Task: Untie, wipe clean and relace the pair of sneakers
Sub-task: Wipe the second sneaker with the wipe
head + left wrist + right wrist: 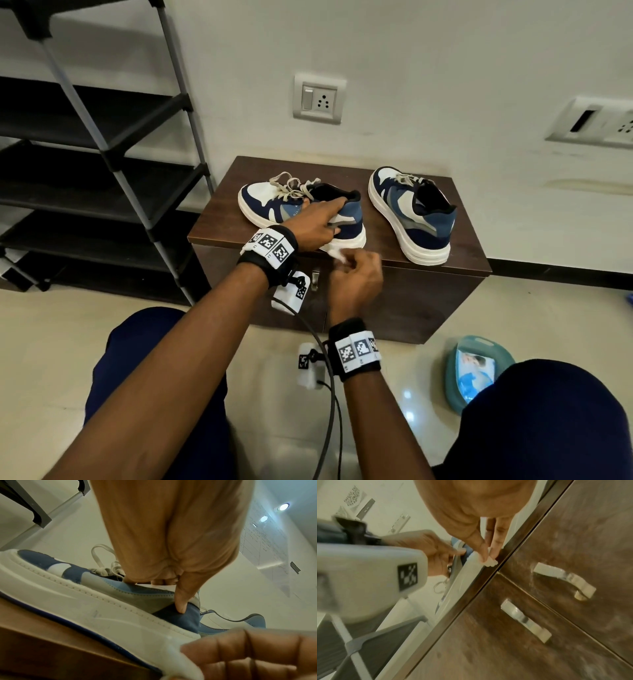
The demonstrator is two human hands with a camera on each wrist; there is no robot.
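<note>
Two blue, navy and white sneakers stand on a low dark wood cabinet. The left sneaker has loosened grey laces. My left hand grips its heel collar, fingers over the rim and thumb pressed on the blue heel panel. My right hand pinches a small white wipe against the white sole at the heel; in the right wrist view the wipe sits between thumb and fingers at the sole's edge. The right sneaker stands alone, still laced.
A black and grey shoe rack stands left of the cabinet. A teal pack of wipes lies on the floor by my right knee. Two metal handles are on the cabinet front. Wall sockets sit behind the shoes.
</note>
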